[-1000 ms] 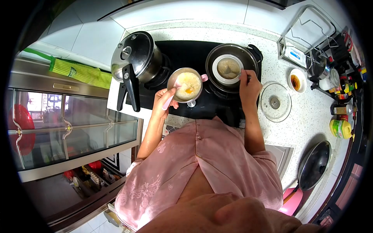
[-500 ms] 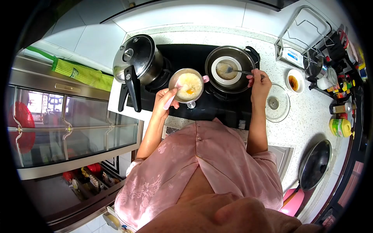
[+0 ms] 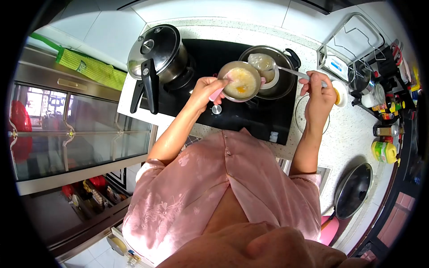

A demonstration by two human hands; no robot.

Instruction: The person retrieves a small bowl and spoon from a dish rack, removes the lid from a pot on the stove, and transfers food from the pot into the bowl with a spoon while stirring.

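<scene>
My left hand (image 3: 208, 91) grips a metal cup (image 3: 242, 99) by its left rim. The cup has a pink handle and holds pale, soupy food (image 3: 241, 78) with an orange-yellow piece. A pink strip, which looks like a spoon handle, lies under my left thumb. My right hand (image 3: 318, 91) is closed around the end of a metal spoon (image 3: 292, 71). A translucent, whitish lump (image 3: 260, 61) is at the spoon's far end, above a white bowl (image 3: 275, 82). That bowl stands inside a dark pot (image 3: 289, 85) on the stove. The cup overlaps the pot's left side.
A pressure cooker (image 3: 156, 49) stands on the left of the black stove (image 3: 174, 105). A glass lid (image 3: 301, 118) and a small white dish (image 3: 343, 99) lie behind my right hand. Bottles and a wire rack (image 3: 348, 31) line the right; a wok lid (image 3: 355, 190) leans there.
My left hand has moved the cup right, up beside the white bowl. My right hand has moved right and raised the spoon, and a whitish lump has come up with it.
</scene>
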